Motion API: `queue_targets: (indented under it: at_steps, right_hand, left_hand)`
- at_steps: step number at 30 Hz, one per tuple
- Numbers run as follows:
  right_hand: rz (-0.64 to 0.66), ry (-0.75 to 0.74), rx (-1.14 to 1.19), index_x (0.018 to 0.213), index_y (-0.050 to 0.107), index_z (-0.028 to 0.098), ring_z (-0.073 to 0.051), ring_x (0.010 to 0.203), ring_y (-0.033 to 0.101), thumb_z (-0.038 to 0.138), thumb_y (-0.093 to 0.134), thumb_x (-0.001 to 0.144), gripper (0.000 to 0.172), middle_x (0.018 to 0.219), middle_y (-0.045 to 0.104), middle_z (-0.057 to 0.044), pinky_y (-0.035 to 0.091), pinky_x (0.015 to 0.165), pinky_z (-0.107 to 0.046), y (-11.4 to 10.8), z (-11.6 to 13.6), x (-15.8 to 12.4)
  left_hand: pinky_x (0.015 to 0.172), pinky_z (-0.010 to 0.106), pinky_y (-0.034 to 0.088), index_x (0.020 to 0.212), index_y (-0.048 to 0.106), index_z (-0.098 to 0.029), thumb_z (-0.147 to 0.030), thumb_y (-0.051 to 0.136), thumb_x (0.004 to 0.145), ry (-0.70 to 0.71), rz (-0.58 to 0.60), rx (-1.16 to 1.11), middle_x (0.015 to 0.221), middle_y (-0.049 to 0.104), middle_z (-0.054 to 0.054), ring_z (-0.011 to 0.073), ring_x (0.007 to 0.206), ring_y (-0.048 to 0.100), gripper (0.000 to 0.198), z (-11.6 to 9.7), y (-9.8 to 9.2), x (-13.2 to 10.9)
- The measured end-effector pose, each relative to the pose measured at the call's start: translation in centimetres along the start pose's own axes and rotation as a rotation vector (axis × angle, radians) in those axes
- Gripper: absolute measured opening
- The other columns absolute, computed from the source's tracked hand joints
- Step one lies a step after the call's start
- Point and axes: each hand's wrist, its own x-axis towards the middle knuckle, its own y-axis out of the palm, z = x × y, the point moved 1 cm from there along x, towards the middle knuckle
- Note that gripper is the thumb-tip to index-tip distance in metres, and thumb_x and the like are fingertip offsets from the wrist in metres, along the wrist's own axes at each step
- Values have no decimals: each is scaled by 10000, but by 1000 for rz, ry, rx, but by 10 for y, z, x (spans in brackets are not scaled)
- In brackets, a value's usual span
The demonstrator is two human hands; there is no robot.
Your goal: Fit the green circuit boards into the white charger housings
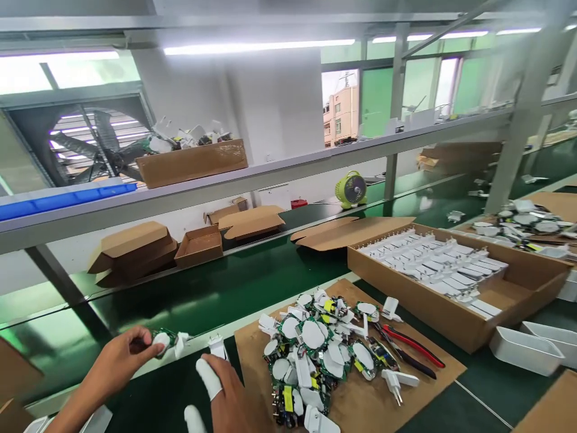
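Observation:
My left hand (pixel 118 359) pinches a small green circuit board with a white pad (pixel 161 340) at the near edge of the green conveyor belt (pixel 216 288). My right hand (pixel 225 391), with white finger cots on two fingers, holds a white plug piece (pixel 217 347) just right of it. A pile of circuit boards and white plug parts (pixel 315 355) lies on a cardboard sheet (pixel 360 403) to the right of both hands.
Red-handled pliers (pixel 412 346) lie on the cardboard sheet. An open carton of white plug housings (pixel 455 270) stands at right, white trays (pixel 525 350) beyond it. Cardboard boxes (pixel 198 245) and a small green fan (pixel 350 189) sit behind the belt under a shelf.

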Motion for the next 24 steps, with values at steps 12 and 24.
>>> queue_targets:
  at_steps: [12, 24]
  right_hand:
    - [464, 29, 215, 1345, 691, 182, -281, 1092, 718, 223, 634, 849, 501, 1204, 749, -117, 567, 1015, -396, -1, 13, 7]
    - [781, -87, -150, 1506, 586, 227, -300, 1282, 615, 114, 699, 701, 821, 1343, 656, -107, 504, 1120, -421, -31, 28, 19]
  left_hand:
    - [926, 368, 591, 1012, 736, -256, -454, 735, 883, -28, -77, -224, 1200, 746, 78, 265, 1051, 711, 236, -13, -60, -97]
    - [870, 461, 578, 779, 758, -272, -265, 756, 827, 19, -37, 529, 1131, 705, 97, 380, 1100, 636, 49, 73, -51, -195]
